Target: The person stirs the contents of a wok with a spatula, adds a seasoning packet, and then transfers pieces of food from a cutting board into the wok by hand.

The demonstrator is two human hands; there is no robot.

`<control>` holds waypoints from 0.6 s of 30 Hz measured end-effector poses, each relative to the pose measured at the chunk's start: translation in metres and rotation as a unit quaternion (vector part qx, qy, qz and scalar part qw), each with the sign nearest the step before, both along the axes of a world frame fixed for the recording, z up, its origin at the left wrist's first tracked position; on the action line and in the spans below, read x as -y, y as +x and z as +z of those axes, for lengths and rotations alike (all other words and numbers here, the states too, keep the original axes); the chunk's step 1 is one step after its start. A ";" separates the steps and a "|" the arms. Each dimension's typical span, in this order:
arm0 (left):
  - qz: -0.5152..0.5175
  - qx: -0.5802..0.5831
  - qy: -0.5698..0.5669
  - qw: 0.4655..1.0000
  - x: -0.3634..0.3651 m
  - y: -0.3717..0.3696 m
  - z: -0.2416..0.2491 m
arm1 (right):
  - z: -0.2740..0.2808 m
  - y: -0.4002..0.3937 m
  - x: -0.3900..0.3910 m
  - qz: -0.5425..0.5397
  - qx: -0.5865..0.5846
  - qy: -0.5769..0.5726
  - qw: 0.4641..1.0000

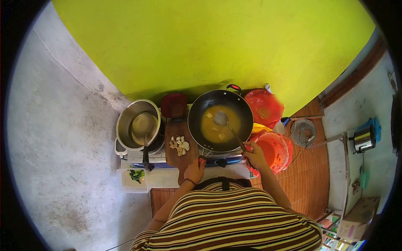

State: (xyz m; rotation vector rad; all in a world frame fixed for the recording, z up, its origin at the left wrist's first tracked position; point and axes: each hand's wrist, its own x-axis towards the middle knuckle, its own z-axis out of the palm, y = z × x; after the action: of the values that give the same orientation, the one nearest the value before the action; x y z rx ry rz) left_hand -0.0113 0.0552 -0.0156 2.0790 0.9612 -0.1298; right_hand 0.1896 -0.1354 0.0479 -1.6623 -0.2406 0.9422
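Note:
A black wok (199, 134) sits on the stove, holding yellowish-brown liquid (209, 129) with a few pale pieces in it. My left hand (194, 171) is closed around the wok's near handle (202, 159). In my right hand (256, 158) is the handle of a spatula (220, 118), whose grey head rests in the liquid. Left of the wok, a wooden cutting board (172, 157) carries several pale, garlic-like pieces (180, 145).
A steel pot (122, 125) with a perforated skimmer (144, 125) stands at left. Below it, a clear container (143, 186) holds green leaves (136, 175). Red basins (274, 152) stand to the right. Behind the board is a dark red container (174, 104); a green wall (217, 42) rises beyond.

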 end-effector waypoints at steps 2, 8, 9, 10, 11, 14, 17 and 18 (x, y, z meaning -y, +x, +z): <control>-0.003 -0.004 -0.006 1.000 0.000 0.000 0.003 | -0.007 -0.005 -0.003 -0.003 0.025 -0.017 1.000; -0.006 -0.011 -0.004 1.000 -0.001 0.002 0.008 | 0.002 -0.022 -0.017 0.043 0.101 -0.097 0.989; -0.003 -0.010 0.006 1.000 0.002 0.003 0.016 | 0.004 -0.022 -0.018 0.063 0.117 -0.112 0.985; -0.001 -0.009 0.016 1.000 0.003 0.004 0.021 | 0.005 -0.022 -0.019 0.082 0.133 -0.127 0.980; 0.001 0.007 0.028 1.000 0.003 0.004 0.015 | 0.005 -0.024 -0.020 0.079 0.128 -0.136 0.979; 0.008 0.054 0.055 0.997 0.002 0.002 0.001 | 0.000 -0.023 -0.020 0.125 0.149 -0.147 0.970; 0.018 0.091 0.080 0.992 0.006 0.002 0.010 | -0.010 -0.020 -0.020 0.159 0.339 -0.171 0.912; 0.022 0.100 0.096 0.990 0.006 0.002 0.012 | -0.003 -0.022 -0.023 0.159 0.395 -0.186 0.886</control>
State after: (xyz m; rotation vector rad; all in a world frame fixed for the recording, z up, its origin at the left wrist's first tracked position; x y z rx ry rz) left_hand -0.0089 0.0489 -0.0040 2.1954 0.9243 0.1983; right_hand 0.1678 -0.1124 0.0453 -2.3599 -0.9556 0.5014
